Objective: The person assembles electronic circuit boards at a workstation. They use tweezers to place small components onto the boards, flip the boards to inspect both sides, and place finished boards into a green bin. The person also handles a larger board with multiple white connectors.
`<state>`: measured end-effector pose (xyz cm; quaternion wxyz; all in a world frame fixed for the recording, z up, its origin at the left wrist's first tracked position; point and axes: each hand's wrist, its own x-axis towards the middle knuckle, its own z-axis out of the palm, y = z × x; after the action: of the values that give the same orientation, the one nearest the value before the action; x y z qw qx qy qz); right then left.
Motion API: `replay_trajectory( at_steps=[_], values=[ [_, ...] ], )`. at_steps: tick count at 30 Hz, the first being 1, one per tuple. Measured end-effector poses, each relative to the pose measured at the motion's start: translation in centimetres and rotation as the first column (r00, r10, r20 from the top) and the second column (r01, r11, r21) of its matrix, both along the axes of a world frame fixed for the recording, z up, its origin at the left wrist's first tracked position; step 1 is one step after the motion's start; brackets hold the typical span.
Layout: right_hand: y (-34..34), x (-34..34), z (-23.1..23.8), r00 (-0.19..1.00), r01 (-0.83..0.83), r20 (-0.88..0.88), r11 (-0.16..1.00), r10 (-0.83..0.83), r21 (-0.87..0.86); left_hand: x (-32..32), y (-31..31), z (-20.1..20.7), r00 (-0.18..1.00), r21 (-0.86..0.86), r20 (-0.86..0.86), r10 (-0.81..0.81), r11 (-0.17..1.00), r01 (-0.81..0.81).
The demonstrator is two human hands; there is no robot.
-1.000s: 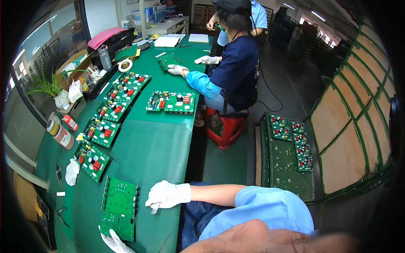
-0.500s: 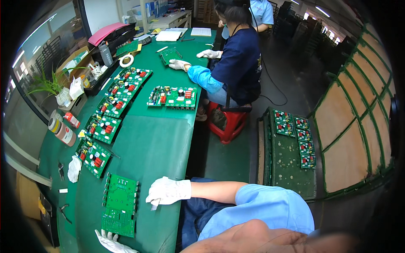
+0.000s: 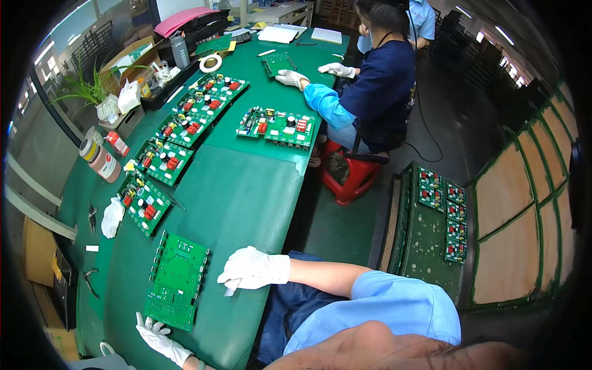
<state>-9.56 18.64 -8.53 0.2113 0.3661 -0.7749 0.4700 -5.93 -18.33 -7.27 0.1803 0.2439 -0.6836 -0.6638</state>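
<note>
Pinching a small pale piece (image 3: pixel 230 291) in gloved fingers of the right hand (image 3: pixel 256 269), near a green circuit board (image 3: pixel 179 277) lying on the green tabletop (image 3: pixel 240 185). Spreading the gloved fingers of the left hand (image 3: pixel 159 339) loosely beside its lower end; cannot tell whether touching. Facing a row of component-laden boards (image 3: pixel 164 161) beyond.
</note>
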Motion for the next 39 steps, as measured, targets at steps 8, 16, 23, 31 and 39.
replay_trajectory(
  at_steps=[8, 16, 23, 31, 39],
  values=[
    [-0.6, -0.4, -0.2, 1.0, -0.002, -0.028, 0.995, 0.005, 0.098, -1.0, -12.1, -8.4, 0.983, 0.167, -0.033, -0.178, 0.969, 0.181],
    [-0.1, 0.1, -0.2, 0.999, 0.02, 0.028, 0.997, -0.022, 0.072, 0.3, 1.2, 1.1, 0.998, -0.004, 0.055, 0.029, 1.0, -0.029],
    [0.3, -1.1, -0.3, 0.999, -0.01, 0.033, 0.997, 0.007, 0.071, 1.2, 0.6, 0.9, 0.986, -0.152, -0.123, 0.112, 0.98, -0.13],
    [-1.5, -0.7, 1.1, 0.998, -0.056, 0.052, 0.902, 0.037, 0.428, 13.8, 1.5, 4.0, 0.867, -0.356, -0.258, 0.427, 0.792, -0.496],
    [-0.8, 0.3, 1.4, 0.987, -0.146, 0.084, 0.974, 0.133, 0.171, 34.4, -0.1, 1.6, 0.489, -0.978, -0.176, 0.854, -0.094, -0.188]
  ],
)
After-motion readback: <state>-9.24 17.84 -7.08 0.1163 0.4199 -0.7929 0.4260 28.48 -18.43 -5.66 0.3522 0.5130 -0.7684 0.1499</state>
